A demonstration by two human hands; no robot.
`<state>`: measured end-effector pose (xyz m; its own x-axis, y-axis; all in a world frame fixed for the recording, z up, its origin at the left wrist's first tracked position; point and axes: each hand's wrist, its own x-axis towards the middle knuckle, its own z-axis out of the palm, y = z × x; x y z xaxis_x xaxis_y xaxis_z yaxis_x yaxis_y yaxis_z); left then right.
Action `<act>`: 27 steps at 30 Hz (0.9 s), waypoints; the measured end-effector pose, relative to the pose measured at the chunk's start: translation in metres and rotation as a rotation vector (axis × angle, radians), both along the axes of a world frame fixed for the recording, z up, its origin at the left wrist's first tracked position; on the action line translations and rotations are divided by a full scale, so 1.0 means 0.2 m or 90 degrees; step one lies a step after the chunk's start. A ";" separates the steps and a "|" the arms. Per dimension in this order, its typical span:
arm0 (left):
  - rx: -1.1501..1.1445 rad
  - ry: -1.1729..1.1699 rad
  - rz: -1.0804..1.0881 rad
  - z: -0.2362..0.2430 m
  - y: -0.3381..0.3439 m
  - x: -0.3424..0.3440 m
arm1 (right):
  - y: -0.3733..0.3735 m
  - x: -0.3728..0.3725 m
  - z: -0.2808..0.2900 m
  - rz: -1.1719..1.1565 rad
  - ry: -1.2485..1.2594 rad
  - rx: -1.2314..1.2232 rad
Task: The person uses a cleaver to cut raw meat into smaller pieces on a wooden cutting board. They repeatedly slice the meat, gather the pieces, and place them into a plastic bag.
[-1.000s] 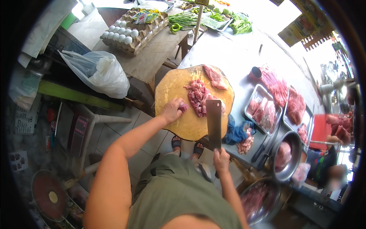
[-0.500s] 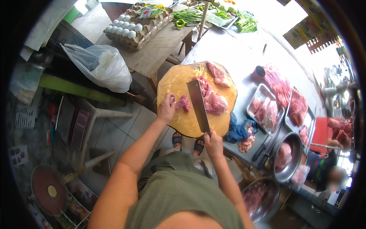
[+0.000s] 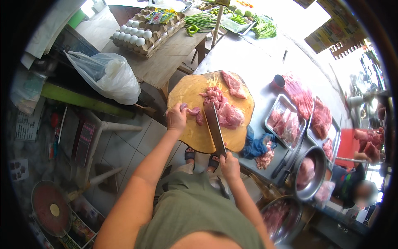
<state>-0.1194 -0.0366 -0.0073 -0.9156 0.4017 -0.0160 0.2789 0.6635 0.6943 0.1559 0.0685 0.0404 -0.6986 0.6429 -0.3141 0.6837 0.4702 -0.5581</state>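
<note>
My right hand point(image 3: 229, 166) grips the handle of a cleaver point(image 3: 214, 126), whose long dark blade points away from me over a round, yellowish wooden chopping board point(image 3: 188, 91). At the board's left side my left hand point(image 3: 176, 118) is closed on the end of a small strip of raw meat point(image 3: 195, 111). The strip trails toward the blade's left side. Just right of the blade lie a larger chunk of meat point(image 3: 231, 116) and a heap of small cut pieces point(image 3: 213, 95). A flat slab of meat point(image 3: 234, 85) rests at the far right of the board.
Right of the board, the metal table carries a blue cloth point(image 3: 256, 144), meat scraps point(image 3: 265, 157), a tray of meat point(image 3: 286, 124) and a pan point(image 3: 310, 172) with meat. A white plastic bag point(image 3: 112, 76) and egg trays point(image 3: 147, 33) stand at the left.
The cleaver has come nearer to me, its blade turned more on edge. My left hand has shifted slightly left with the strip of meat. The whole view has moved a little.
</note>
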 end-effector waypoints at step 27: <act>0.057 0.262 -0.310 0.04 0.14 0.18 | 0.00 0.09 0.07 -0.055 0.155 -0.033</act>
<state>-0.0826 -0.0080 0.0007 -0.5524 0.7561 0.3509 0.7887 0.3378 0.5137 0.1743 0.0675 0.0536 -0.7009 0.6909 -0.1770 0.5626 0.3830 -0.7326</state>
